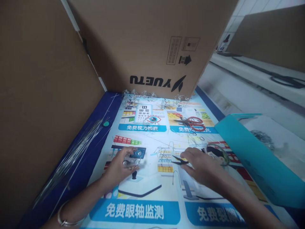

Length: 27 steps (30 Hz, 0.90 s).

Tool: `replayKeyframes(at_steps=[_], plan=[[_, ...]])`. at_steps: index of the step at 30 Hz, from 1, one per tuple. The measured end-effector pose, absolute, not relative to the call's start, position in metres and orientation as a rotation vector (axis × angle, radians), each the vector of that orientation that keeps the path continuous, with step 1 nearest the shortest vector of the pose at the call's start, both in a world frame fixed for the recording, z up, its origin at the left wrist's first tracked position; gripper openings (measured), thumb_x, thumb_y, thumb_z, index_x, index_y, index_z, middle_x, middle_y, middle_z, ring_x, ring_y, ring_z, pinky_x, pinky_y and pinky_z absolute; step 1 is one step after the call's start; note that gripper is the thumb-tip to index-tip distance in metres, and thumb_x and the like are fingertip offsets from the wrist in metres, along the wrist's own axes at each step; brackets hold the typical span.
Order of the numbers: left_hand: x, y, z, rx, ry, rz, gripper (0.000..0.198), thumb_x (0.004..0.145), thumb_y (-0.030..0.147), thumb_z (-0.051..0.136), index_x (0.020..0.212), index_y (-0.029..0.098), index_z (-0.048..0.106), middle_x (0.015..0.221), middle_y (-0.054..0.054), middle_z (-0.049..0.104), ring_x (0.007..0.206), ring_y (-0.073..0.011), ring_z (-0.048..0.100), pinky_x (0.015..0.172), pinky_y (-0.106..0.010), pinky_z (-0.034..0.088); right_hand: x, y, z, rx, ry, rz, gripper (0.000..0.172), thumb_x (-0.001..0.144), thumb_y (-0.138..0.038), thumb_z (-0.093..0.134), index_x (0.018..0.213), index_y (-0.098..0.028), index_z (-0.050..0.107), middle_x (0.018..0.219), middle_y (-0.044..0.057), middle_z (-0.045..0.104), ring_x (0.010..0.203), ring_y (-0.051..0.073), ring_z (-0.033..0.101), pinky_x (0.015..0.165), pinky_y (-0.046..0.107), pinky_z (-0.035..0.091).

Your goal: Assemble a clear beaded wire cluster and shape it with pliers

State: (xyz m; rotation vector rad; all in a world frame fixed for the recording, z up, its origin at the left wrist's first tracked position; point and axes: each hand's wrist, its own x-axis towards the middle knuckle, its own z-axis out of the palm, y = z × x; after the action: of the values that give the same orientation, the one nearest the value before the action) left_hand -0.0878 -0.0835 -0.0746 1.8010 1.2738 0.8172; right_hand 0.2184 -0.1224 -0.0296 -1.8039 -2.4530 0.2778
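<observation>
"over the printed sheet (152, 173), what do your hands hold?"

"my left hand (119, 166) pinches a clear piece (129, 163) between thumb and fingers; my right hand (200, 163) curls around dark pliers (180, 161), tips parted."

"progress?"

"judged partway: clear pieces (144, 93) line the foot of the cardboard panel (143, 41); straight wires (79, 146) lie loose at left, seemingly unused."

"containers?"

"turquoise box (259, 165), right side: grey wire tangle (262, 137) inside."

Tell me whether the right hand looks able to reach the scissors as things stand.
Likely yes: the red-handled scissors lie beyond the right hand, with nothing tall between them, though the dark pliers it holds may need setting down first.
</observation>
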Motion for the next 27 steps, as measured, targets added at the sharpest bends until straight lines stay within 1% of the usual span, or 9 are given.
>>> replayKeyframes(at_steps=[3, 5, 10, 14, 16, 18, 22, 25, 27], plan=[[-0.092, -0.088, -0.076, 1.806, 1.281, 0.771, 0.032, 0.067, 0.018, 0.07, 0.089, 0.021, 0.047, 0.117, -0.009, 0.056, 0.109, -0.0261, 0.054, 0.092, -0.044, 0.043, 0.222, -0.134, -0.035, -1.819, -2.491, 0.12, 0.035, 0.073, -0.022, 0.055, 0.108, -0.018, 0.059, 0.11, 0.013, 0.058, 0.1, 0.029, 0.052, 0.079, 0.041, 0.043], [-0.094, -0.09, -0.074, 1.821, 1.263, 0.754, 0.035, 0.064, 0.019, 0.072, 0.089, 0.021, 0.047, 0.12, -0.009, 0.055, 0.113, -0.0277, 0.051, 0.096, -0.046, 0.04, 0.225, -0.139, -0.039, -1.83, -2.494, 0.096, 0.04, 0.072, -0.021, 0.055, 0.112, -0.019, 0.057, 0.112, 0.013, 0.057, 0.1, 0.03, 0.052, 0.078, 0.042, 0.044], [-0.101, -0.092, -0.069, 1.89, 1.218, 0.724, 0.048, 0.054, 0.017, 0.076, 0.093, 0.022, 0.05, 0.128, -0.009, 0.051, 0.121, -0.0306, 0.044, 0.1, -0.049, 0.035, 0.225, -0.141, -0.048, -1.777, -2.532, 0.038, 0.032, 0.076, -0.017, 0.05, 0.107, -0.018, 0.058, 0.104, 0.012, 0.059, 0.095, 0.027, 0.053, 0.077, 0.04, 0.046], [-0.102, -0.094, -0.064, 1.85, 1.192, 0.673, 0.049, 0.057, 0.015, 0.075, 0.096, 0.023, 0.045, 0.128, -0.009, 0.051, 0.121, -0.0289, 0.045, 0.099, -0.046, 0.037, 0.225, -0.14, -0.061, -1.671, -2.553, -0.146, 0.029, 0.076, -0.008, 0.044, 0.098, -0.014, 0.061, 0.092, 0.012, 0.061, 0.086, 0.026, 0.055, 0.076, 0.041, 0.045], [-0.101, -0.095, -0.062, 1.819, 1.169, 0.663, 0.046, 0.06, 0.016, 0.074, 0.094, 0.023, 0.044, 0.127, -0.009, 0.052, 0.121, -0.0286, 0.045, 0.097, -0.045, 0.038, 0.229, -0.141, -0.068, -1.64, -2.522, -0.206, 0.029, 0.076, -0.01, 0.044, 0.099, -0.015, 0.061, 0.092, 0.012, 0.062, 0.085, 0.026, 0.055, 0.075, 0.04, 0.046], [-0.099, -0.096, -0.061, 1.808, 1.146, 0.684, 0.044, 0.06, 0.016, 0.075, 0.092, 0.022, 0.045, 0.129, -0.01, 0.05, 0.122, -0.0291, 0.044, 0.097, -0.045, 0.039, 0.238, -0.143, -0.073, -1.577, -2.508, -0.249, 0.03, 0.076, -0.018, 0.047, 0.103, -0.017, 0.06, 0.099, 0.013, 0.062, 0.092, 0.027, 0.055, 0.077, 0.041, 0.045], [-0.101, -0.095, -0.066, 1.865, 1.095, 0.722, 0.056, 0.058, 0.019, 0.077, 0.107, 0.024, 0.051, 0.128, -0.009, 0.05, 0.119, -0.0299, 0.045, 0.097, -0.047, 0.039, 0.255, -0.151, -0.078, -1.512, -2.508, -0.408, 0.04, 0.073, -0.021, 0.049, 0.112, -0.017, 0.057, 0.107, 0.014, 0.06, 0.098, 0.031, 0.054, 0.074, 0.042, 0.046], [-0.105, -0.094, -0.069, 1.885, 1.094, 0.743, 0.073, 0.058, 0.022, 0.079, 0.123, 0.028, 0.047, 0.123, -0.01, 0.052, 0.116, -0.031, 0.047, 0.095, -0.048, 0.041, 0.261, -0.157, -0.079, -1.48, -2.536, -0.447, 0.046, 0.072, -0.022, 0.048, 0.118, -0.018, 0.053, 0.109, 0.014, 0.059, 0.096, 0.03, 0.056, 0.068, 0.039, 0.047], [-0.106, -0.094, -0.068, 1.896, 1.098, 0.742, 0.079, 0.056, 0.022, 0.08, 0.127, 0.029, 0.046, 0.124, -0.01, 0.052, 0.115, -0.0319, 0.047, 0.095, -0.048, 0.042, 0.263, -0.158, -0.081, -1.464, -2.547, -0.457, 0.048, 0.073, -0.023, 0.049, 0.12, -0.018, 0.052, 0.108, 0.014, 0.059, 0.094, 0.029, 0.056, 0.068, 0.039, 0.047]])
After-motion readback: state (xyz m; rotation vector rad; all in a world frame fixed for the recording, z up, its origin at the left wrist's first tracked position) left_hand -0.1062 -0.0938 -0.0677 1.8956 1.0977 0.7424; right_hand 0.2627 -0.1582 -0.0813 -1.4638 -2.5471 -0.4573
